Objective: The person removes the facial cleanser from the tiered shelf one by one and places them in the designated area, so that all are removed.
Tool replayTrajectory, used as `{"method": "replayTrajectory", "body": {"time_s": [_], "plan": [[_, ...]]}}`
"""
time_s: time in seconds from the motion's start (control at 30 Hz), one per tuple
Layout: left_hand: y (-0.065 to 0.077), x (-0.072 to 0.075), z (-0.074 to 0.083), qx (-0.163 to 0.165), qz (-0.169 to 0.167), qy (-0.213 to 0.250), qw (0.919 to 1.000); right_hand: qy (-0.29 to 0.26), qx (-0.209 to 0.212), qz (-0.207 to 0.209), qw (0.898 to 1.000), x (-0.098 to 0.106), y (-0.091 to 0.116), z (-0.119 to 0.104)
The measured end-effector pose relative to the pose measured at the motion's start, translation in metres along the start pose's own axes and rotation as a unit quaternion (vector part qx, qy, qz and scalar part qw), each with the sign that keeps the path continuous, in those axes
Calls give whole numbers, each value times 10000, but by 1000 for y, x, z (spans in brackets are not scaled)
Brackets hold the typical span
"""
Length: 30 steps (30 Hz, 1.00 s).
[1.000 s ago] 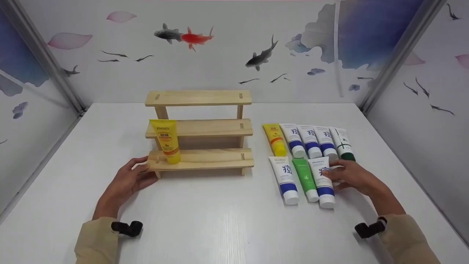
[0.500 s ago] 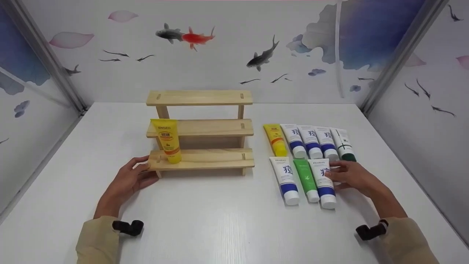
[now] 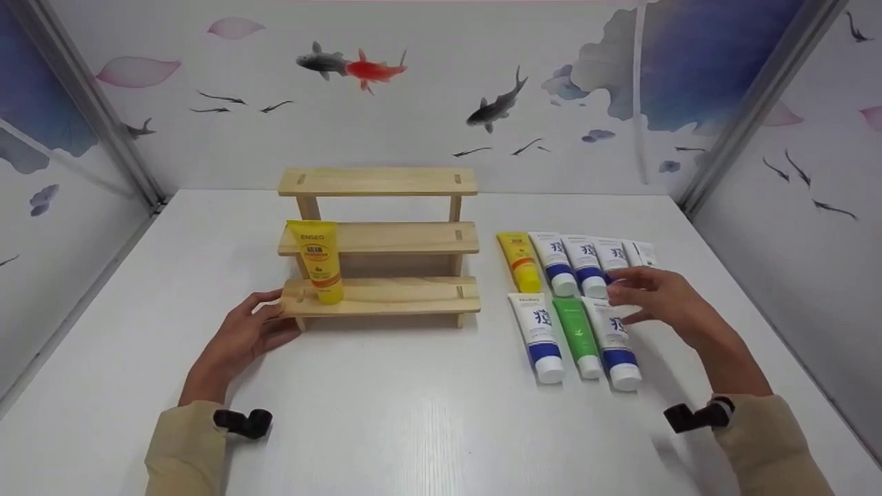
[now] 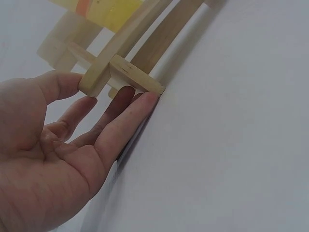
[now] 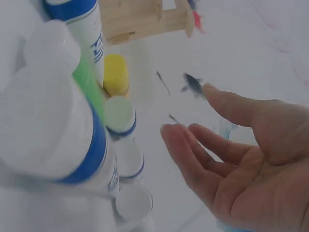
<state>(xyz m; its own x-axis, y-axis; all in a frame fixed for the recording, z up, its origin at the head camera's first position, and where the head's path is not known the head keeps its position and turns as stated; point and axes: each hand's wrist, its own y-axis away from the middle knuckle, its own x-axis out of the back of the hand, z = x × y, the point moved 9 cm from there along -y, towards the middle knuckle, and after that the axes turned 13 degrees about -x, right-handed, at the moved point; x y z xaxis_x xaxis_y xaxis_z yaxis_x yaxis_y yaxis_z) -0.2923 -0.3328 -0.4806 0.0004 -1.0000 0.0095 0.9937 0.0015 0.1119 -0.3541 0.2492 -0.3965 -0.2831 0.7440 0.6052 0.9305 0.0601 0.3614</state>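
Note:
My left hand [image 3: 238, 334] holds the left end of the bottom step of a three-step wooden display stand [image 3: 403, 297]. In the left wrist view, its thumb touches the board's end while other fingers reach the leg below. On that step a yellow tube [image 3: 322, 265] stands upright on its cap. My right hand [image 3: 668, 300] hovers over the tubes at the right, fingers spread apart and nothing between them. Nearest it lies a white tube with a blue band [image 3: 619, 351], its upper part partly behind the fingertips. Beside that one lie a green tube [image 3: 577, 337] and another white-and-blue tube [image 3: 539, 334].
Behind the front row lies a second row: a yellow tube [image 3: 520, 262], several white-and-blue tubes [image 3: 551, 258], and a white tube [image 3: 641, 253] whose lower end the right hand hides. Panels with printed fish enclose the white table [image 3: 386, 413] at the back and sides.
My right hand has let go of the front right white-and-blue tube and lifted up and back. That tube now lies slightly more tilted. The left hand keeps its place on the stand.

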Motion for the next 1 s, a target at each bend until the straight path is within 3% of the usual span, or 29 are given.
{"method": "replayTrajectory", "body": {"time_s": [0.33,0.77,1.0], "plan": [[0,-2,3,-122,-28,37,9999,-762,568,-144,9954,-40,14,-67],[-2,-2,1,10,68,-6,10000,-1653,1154,-206,9793,-90,18,-143],[0,1,1,-22,59,-65,10000,-1887,1618,-503,9673,-117,17,-185]]}}
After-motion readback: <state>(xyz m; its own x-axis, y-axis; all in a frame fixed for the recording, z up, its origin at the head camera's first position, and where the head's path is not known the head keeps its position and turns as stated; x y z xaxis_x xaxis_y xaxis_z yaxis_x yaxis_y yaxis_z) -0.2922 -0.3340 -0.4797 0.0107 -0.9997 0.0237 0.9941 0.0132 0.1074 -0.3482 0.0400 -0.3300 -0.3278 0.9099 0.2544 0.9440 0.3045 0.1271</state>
